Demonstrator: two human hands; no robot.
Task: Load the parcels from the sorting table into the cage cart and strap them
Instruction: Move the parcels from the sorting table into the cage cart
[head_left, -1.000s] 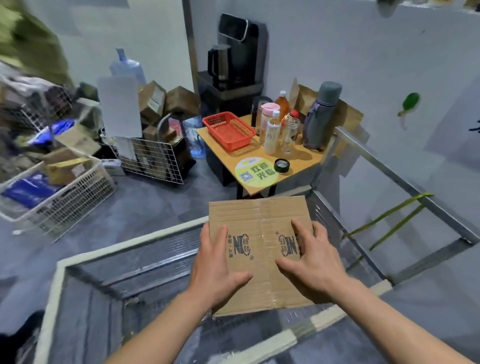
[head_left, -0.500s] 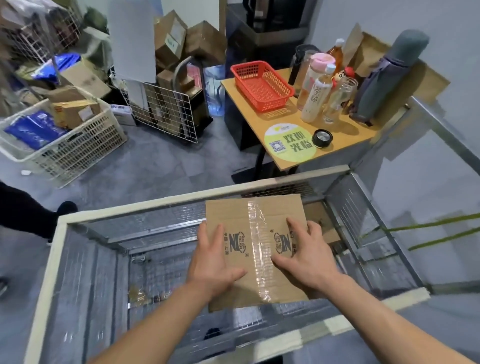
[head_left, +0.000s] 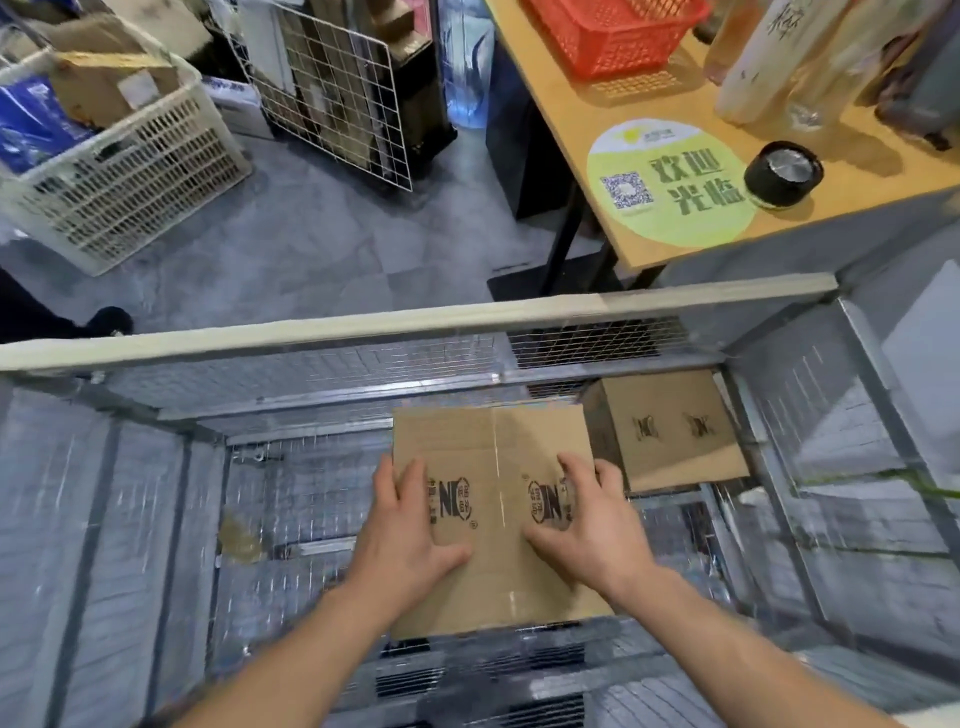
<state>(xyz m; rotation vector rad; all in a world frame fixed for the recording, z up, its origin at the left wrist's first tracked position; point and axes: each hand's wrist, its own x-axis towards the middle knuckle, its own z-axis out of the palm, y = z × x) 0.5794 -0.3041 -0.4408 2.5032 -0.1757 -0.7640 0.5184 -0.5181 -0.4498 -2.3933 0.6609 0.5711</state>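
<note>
Parcel is lying flat inside the cage cart, long axis pointing away from me; I am gripping its sides with left hand and right hand, beside another box, bench beyond.

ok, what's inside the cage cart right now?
One cardboard box sits in the far right corner of the cage cart. The left hand and right hand hold a second box inside it. Whatever lies under the held box is hidden.
</note>
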